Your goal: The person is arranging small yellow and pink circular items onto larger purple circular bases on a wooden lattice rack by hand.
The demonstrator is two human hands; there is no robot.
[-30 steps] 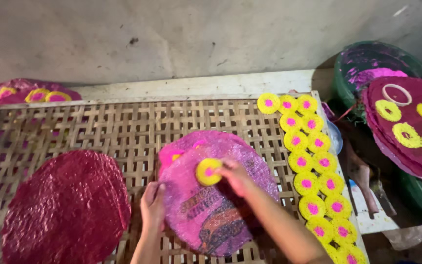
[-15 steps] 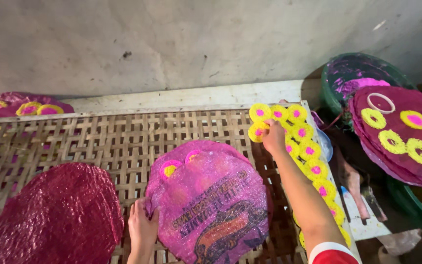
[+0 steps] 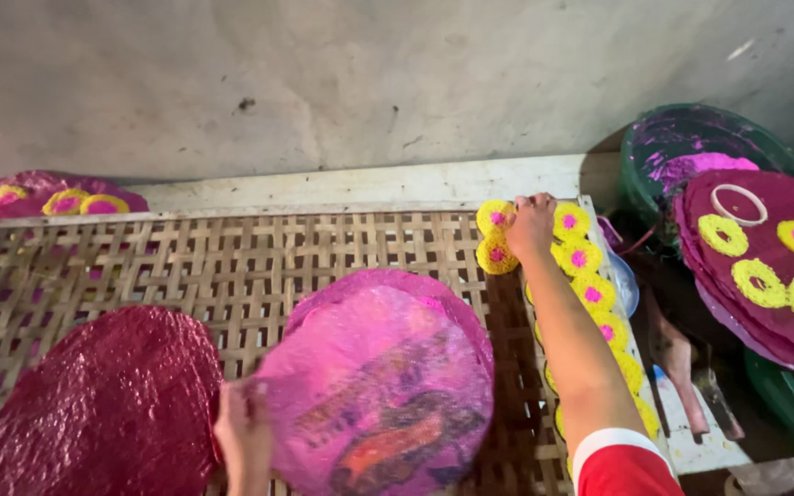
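Your right hand (image 3: 530, 225) closes its grip on a yellow ring-shaped cake with pink centre (image 3: 496, 255) just left of it. Your left hand (image 3: 243, 441) pinches the round pink plastic-covered disc (image 3: 383, 386) on the woven bamboo surface (image 3: 232, 257).

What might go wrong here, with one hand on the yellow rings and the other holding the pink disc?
The right hand presses among closely packed yellow rings near the rack edge; a nudge may push some off or break them. The left hand grips the pink disc only at its rim, tilted, so it may bend or slip. It may also smear the dark red disc beside it.
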